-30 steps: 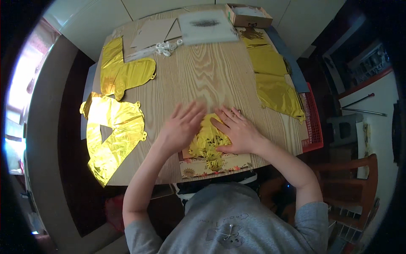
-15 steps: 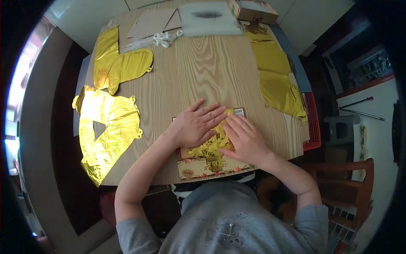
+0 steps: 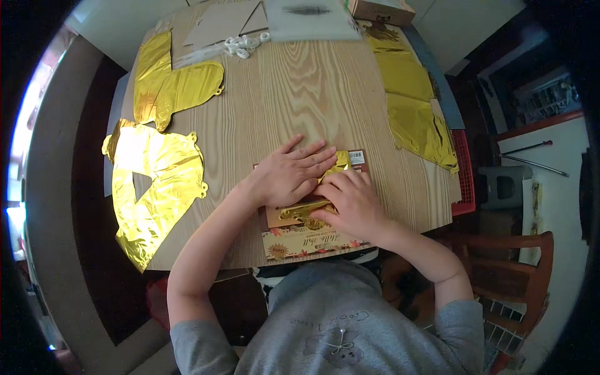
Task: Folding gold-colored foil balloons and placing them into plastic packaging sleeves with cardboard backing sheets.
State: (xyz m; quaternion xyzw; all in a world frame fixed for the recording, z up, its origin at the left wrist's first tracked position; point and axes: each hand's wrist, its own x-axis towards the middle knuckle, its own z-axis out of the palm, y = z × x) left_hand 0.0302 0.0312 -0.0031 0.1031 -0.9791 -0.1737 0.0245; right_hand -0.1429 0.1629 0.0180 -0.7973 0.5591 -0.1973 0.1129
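A flat printed card package (image 3: 312,245) in brown and cream, with a leaf pattern, lies at the table's near edge. On top of it is a crumpled gold foil balloon (image 3: 299,211), partly covered by both hands. My left hand (image 3: 284,178) rests flat over the foil and the card's left side, fingers stretched out. With bent fingers, my right hand (image 3: 356,209) grips the foil's near part, its thumb toward the left. To the left lie a gold foil balloon with a triangular hole (image 3: 169,172) and an L-shaped gold foil balloon (image 3: 187,87).
Another long gold foil balloon (image 3: 403,81) lies along the table's right side. White ribbon loops (image 3: 244,47), a translucent sheet (image 3: 312,25) and a cardboard box (image 3: 382,12) are at the far edge. A red basket (image 3: 462,169) and wooden chair (image 3: 531,262) stand at the right.
My right hand has bent its fingers and moved slightly nearer, gathering the foil's near part upward. More of the printed card shows. My left hand stays flat in about the same place.
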